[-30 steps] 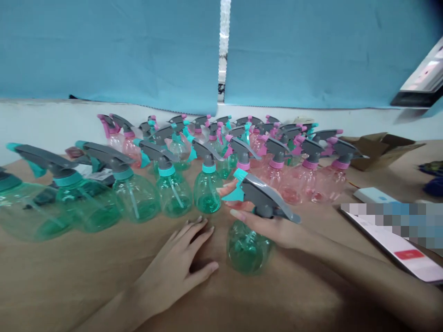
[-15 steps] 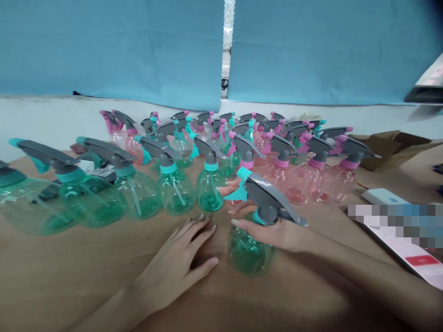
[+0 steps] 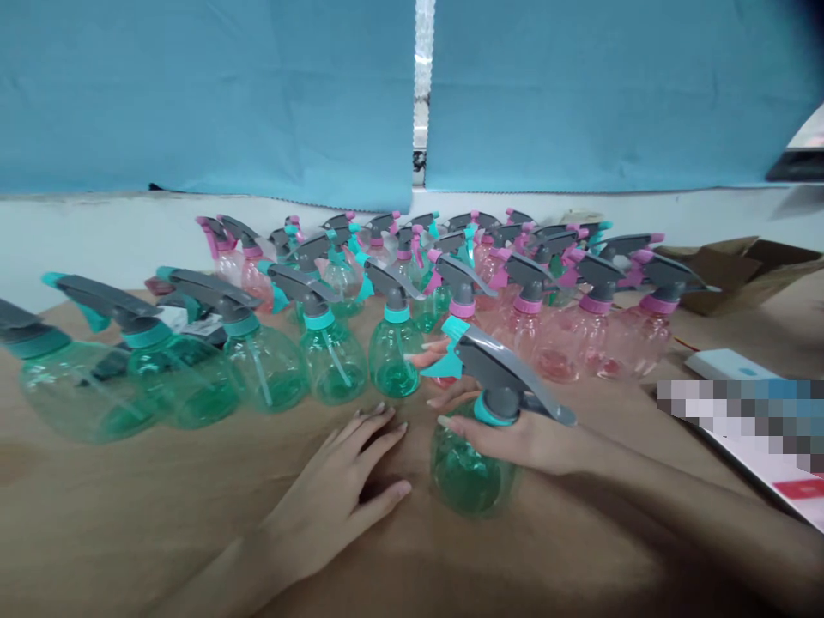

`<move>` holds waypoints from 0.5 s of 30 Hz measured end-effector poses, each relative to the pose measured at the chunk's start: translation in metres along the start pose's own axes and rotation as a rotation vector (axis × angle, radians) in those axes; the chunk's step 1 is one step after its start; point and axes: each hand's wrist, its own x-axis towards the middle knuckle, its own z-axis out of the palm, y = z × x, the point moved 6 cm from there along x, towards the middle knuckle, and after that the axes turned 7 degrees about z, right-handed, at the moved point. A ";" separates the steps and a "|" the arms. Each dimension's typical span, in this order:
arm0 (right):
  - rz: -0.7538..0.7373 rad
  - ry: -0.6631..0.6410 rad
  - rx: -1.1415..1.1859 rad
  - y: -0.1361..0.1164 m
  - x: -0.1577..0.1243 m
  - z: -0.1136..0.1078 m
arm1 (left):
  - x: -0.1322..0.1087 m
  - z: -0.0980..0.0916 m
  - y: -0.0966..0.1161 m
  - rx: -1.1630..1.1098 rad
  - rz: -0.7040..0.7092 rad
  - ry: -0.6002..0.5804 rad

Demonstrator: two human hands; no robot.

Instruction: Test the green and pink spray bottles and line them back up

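Note:
My right hand (image 3: pixel 534 439) is wrapped around the upper body of a green spray bottle (image 3: pixel 473 476), just under its grey and turquoise trigger head. Its thumb lies across the near side, and the other fingers show partly behind the bottle. The bottle stands upright on the wooden table, trigger pointing left. Flat on the tabletop to its left rests my left hand (image 3: pixel 341 485), fingers spread and holding nothing. Just beyond both hands stands another green spray bottle (image 3: pixel 396 360), close to the right hand's fingertips.
Green spray bottles (image 3: pixel 267 365) line up on the left, pink ones (image 3: pixel 570 343) on the right, with several mixed ones behind. An open cardboard box (image 3: pixel 724 279) sits at the right. Nearer are a white box (image 3: pixel 730 365) and a partly blurred flat item (image 3: pixel 766 463). Blue cloth (image 3: pixel 206 94) hangs behind.
The view has turned slightly, so most things appear a little further right. Both hands keep their pose, the right one still around the green spray bottle.

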 end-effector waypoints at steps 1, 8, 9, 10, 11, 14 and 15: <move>-0.005 -0.024 -0.001 -0.001 0.000 0.000 | 0.000 -0.001 0.000 0.003 -0.003 -0.005; 0.040 -0.016 0.008 0.004 -0.001 0.002 | 0.000 0.000 0.000 0.014 -0.007 -0.019; 0.052 -0.016 0.004 0.005 -0.001 0.003 | 0.000 0.000 0.000 0.014 -0.005 -0.018; 0.062 -0.015 0.000 0.006 0.000 0.003 | -0.001 0.001 0.000 0.014 -0.001 -0.017; 0.072 -0.016 -0.004 0.007 0.000 0.003 | -0.001 0.001 0.000 0.013 0.000 -0.017; 0.077 -0.008 0.010 0.005 0.001 0.003 | -0.001 0.000 0.000 0.010 0.000 -0.014; 0.077 -0.008 0.019 0.003 0.002 0.002 | -0.001 0.000 0.000 0.009 -0.001 -0.013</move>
